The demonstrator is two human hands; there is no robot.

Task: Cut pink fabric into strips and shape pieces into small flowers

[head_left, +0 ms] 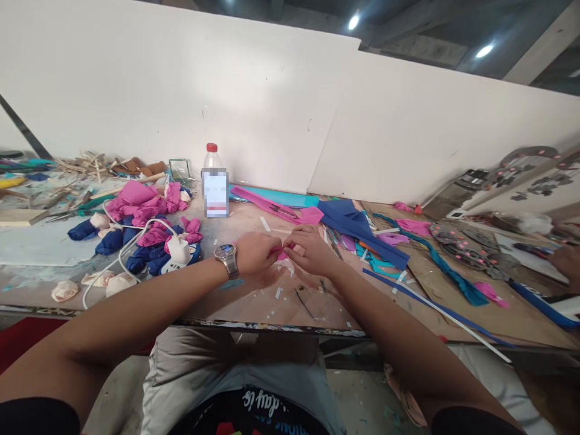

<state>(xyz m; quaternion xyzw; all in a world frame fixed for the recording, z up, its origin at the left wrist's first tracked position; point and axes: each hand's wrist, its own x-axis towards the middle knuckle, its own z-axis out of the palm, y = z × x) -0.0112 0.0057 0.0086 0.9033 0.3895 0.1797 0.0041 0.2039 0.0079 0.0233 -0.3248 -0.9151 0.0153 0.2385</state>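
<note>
Over the table, both hands meet in a pinch on a small piece of pink crepe paper (pixel 283 254). My left hand (pixel 256 254), with a metal watch (pixel 225 260) on its wrist, has its fingertips closed on the paper's left side. My right hand (pixel 312 249) grips the right side, and its fingers cover much of the piece. Just behind the hands lies a long pink paper strip (pixel 276 206), beside folded dark blue paper (pixel 351 220). Crumpled pink bundles (pixel 140 199) and dark blue bundles (pixel 110 240) are heaped to the left.
A red-capped bottle (pixel 211 158) stands at the back. A white cable with a charger (pixel 179 249) crosses the left side. Wood sticks (pixel 88 164) pile far left. Cardboard (pixel 435 290) with a teal strip (pixel 441 272) lies right, near another person's hand (pixel 566 263).
</note>
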